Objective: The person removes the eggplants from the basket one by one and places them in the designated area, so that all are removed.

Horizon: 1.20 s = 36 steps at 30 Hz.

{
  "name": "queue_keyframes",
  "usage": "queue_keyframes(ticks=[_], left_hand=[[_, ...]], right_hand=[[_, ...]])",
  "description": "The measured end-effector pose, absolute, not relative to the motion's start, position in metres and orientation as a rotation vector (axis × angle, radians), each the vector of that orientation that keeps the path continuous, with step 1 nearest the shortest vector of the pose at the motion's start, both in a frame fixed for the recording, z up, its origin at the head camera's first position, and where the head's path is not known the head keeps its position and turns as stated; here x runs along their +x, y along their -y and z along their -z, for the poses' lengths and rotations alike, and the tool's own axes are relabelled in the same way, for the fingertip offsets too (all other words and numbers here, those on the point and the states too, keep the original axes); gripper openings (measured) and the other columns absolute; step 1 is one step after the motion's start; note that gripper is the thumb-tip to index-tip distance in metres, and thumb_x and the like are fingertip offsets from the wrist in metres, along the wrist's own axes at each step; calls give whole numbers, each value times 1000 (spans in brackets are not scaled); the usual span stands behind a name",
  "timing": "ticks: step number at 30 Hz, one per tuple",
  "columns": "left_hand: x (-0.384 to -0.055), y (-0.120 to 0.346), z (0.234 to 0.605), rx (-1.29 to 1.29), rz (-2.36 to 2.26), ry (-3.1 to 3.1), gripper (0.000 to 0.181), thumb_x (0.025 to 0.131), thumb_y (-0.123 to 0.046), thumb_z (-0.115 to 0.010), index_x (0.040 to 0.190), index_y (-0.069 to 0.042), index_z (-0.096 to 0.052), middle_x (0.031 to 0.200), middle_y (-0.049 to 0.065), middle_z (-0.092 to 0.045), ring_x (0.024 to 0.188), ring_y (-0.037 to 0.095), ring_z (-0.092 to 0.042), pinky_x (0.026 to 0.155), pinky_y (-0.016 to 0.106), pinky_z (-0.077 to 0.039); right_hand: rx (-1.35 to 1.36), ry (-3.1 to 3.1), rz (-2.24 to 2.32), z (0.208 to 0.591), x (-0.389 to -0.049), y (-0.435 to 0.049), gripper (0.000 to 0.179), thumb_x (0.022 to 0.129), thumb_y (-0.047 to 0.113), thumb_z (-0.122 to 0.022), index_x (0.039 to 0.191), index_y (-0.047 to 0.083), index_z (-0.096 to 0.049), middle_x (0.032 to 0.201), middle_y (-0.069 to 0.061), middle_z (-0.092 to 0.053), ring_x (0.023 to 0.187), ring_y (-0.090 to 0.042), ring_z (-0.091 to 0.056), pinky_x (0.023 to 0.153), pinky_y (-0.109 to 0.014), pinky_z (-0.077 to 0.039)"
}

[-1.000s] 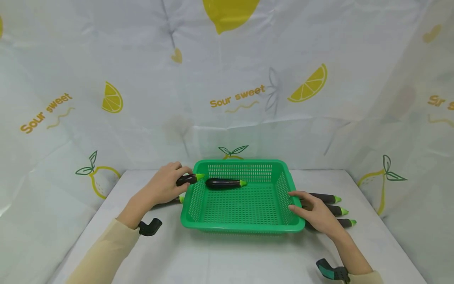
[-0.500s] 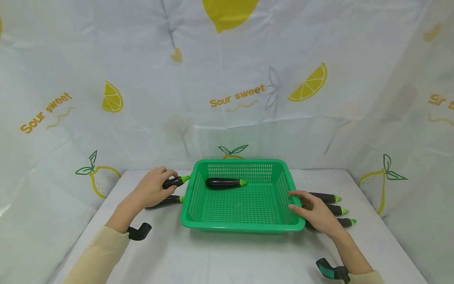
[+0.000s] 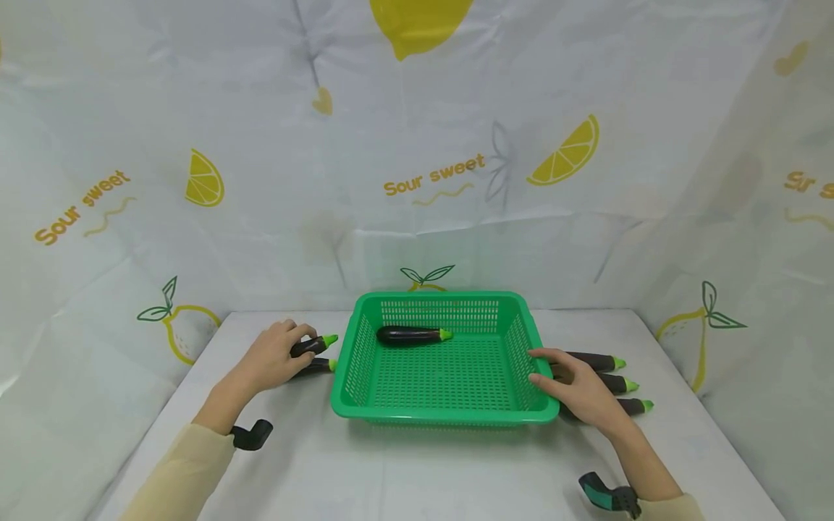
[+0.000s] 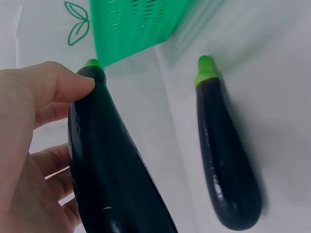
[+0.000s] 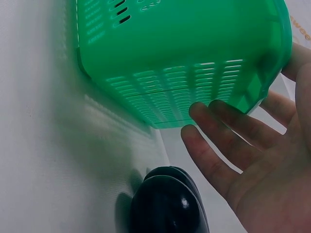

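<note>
My left hand [image 3: 268, 359] pinches a dark purple eggplant [image 4: 114, 155] near its green stem end, thumb on top. The eggplant is tilted, left of the green plastic basket [image 3: 443, 417]. Beside it on the table lies a second eggplant [image 4: 226, 150], partly covered by the left hand in the head view. Inside the basket, another eggplant [image 3: 409, 335] rests by the back wall, stem to the right. At the basket's right side my right hand [image 3: 584, 391] grips the rim. Its thumb and a finger reach over the edge, other fingers against the outer wall.
Three eggplants [image 3: 591, 361] lie in a row right of the basket, partly behind the right hand. The white-covered table [image 3: 391, 477] backs onto a lemon-print cloth [image 3: 293, 239]. Each wrist wears a dark camera mount [image 3: 253, 435].
My left hand has moved left and down with the eggplant, away from the basket's left rim toward the eggplant on the table. The right hand and basket stay in place.
</note>
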<state>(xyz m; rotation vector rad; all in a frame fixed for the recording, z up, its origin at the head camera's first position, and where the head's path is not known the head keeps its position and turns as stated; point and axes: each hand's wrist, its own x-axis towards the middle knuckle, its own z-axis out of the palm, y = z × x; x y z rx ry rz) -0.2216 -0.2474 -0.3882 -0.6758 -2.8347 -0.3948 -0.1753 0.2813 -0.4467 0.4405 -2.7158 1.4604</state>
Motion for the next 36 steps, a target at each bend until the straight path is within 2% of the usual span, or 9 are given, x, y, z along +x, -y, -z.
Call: queue_keyframes(ticks=[7,18,23,28,36], left_hand=[[-219,246,407,-663,401,2857,24,89,-16,-72,112,-15,-68,89,1,-55,81,20,-48,67,42,-43],[-214,250,439,-580,301,2927,28,88,-15,-75,115,-14,-68,94,6,-58,87,25,-53,72,45,-46],[-211,249,447,-552,264,2958,29,87,-14,-76,115,-14,-68,94,6,-58,85,23,-51,71,43,-45],[-209,246,452,-561,207,2959,28,87,-14,-76,113,-13,-68,95,7,-58,85,24,-53,73,47,-48],[-210,241,457,-593,165,2941,26,86,-14,-79,109,-13,-67,94,6,-58,85,24,-54,76,49,-49]], right_hand=[[419,2716,-1447,448,-176,-283,51,100,31,-67,144,8,-54,145,-22,-52,123,-42,-59,89,-30,-53],[404,2730,-1446,449,-176,-282,53,100,32,-67,145,8,-53,145,-23,-51,123,-44,-58,89,-37,-54],[407,2728,-1446,449,-175,-282,52,101,32,-67,145,7,-53,146,-24,-50,123,-44,-58,91,-41,-53],[427,2723,-1429,449,-175,-282,52,101,31,-66,145,6,-53,146,-25,-50,124,-45,-57,93,-48,-52],[422,2722,-1441,449,-176,-281,52,101,31,-66,144,7,-53,146,-22,-51,124,-43,-58,93,-45,-53]])
